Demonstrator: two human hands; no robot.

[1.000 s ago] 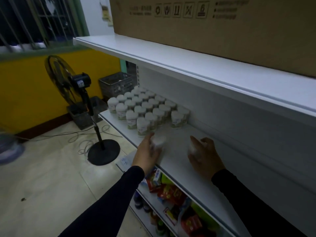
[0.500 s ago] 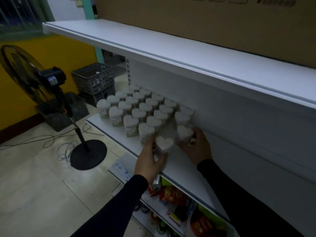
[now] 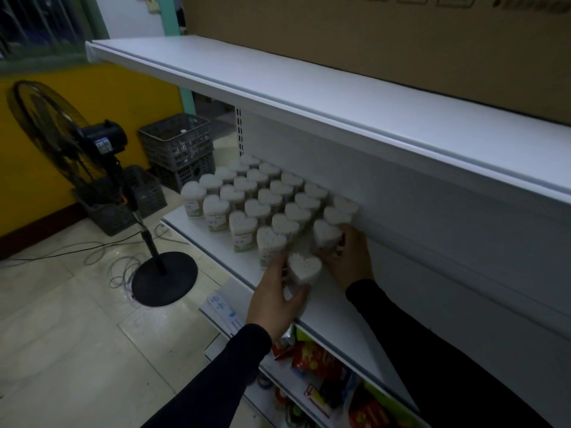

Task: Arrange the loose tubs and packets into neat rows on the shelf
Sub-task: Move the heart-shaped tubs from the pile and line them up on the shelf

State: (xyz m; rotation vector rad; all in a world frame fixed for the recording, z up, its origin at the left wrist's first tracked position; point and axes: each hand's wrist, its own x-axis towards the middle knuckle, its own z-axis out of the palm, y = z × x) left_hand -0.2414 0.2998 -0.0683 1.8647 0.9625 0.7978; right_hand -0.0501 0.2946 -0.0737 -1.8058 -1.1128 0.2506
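Several white heart-shaped tubs (image 3: 256, 196) stand in rows on the white middle shelf (image 3: 336, 316), reaching back to the left. My left hand (image 3: 275, 295) grips one tub (image 3: 304, 268) near the shelf's front, just right of the front row's end. My right hand (image 3: 349, 261) curls round another tub (image 3: 327, 234) by the back panel, at the end of the rear row.
A black standing fan (image 3: 102, 180) with cables at its base stands on the floor to the left. Grey crates (image 3: 179, 149) sit behind it. Colourful packets (image 3: 321, 372) lie on the shelf below. A cardboard box (image 3: 401, 41) rests on the top shelf.
Both hands carried their tubs leftward along the shelf to the ends of the rows. The right tub now stands against the rear row; the left one sits close behind the front rows.
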